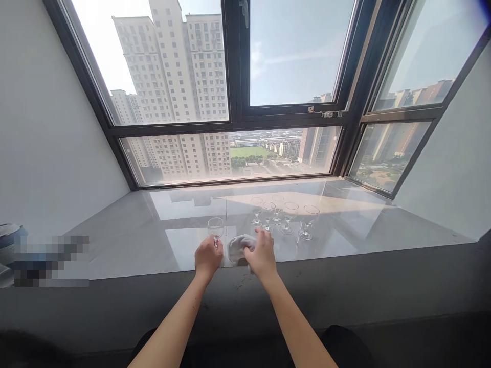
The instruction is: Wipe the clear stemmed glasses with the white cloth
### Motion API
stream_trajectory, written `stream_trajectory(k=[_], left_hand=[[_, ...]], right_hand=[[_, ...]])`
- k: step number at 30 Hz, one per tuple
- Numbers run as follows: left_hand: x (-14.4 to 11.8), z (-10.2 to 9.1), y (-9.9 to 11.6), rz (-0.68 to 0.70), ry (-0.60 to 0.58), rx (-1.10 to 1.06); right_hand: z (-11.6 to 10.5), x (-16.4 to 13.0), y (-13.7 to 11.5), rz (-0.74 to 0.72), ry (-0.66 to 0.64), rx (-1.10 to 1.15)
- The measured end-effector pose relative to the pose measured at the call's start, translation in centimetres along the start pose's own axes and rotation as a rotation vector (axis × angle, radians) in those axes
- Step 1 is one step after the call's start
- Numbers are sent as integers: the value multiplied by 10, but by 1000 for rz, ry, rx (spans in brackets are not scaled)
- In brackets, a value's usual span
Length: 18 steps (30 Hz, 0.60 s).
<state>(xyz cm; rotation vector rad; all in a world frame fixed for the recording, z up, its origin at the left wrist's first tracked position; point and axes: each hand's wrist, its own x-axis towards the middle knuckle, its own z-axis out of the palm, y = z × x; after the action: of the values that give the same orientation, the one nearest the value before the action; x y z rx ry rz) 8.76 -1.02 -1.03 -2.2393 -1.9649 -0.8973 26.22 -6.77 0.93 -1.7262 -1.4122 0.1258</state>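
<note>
My left hand [208, 257] is closed round the stem of a clear wine glass [215, 225], its bowl upright above the fingers. Close beside it, my right hand [263, 254] grips a whitish cloth [240, 248] between thumb and fingers near the front edge of the windowsill. The cloth is bunched and partly hidden by the hand. Just beyond the right hand stand several more stemmed glasses, upright in a loose group; the rightmost glass [309, 220] is apart from my fingers.
The glossy grey tiled windowsill [126, 240] ends in a straight front edge. Dark window frames [233, 125] rise behind it, with tall buildings outside. White walls [46, 128] stand at both sides. At far left lies a bluish item [11, 236], partly blurred out.
</note>
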Motion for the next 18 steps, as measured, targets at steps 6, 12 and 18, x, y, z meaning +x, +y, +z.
stream_trajectory(k=[6, 12, 18], left_hand=[[0, 3, -2, -12, -12, 30], [0, 0, 0, -16, -57, 50], [-1, -3, 2, 5, -72, 56]], right_hand=[[9, -15, 4, -140, -24, -153], [30, -11, -8, -173, -177, -63], [50, 1, -8, -167, -184, 25]])
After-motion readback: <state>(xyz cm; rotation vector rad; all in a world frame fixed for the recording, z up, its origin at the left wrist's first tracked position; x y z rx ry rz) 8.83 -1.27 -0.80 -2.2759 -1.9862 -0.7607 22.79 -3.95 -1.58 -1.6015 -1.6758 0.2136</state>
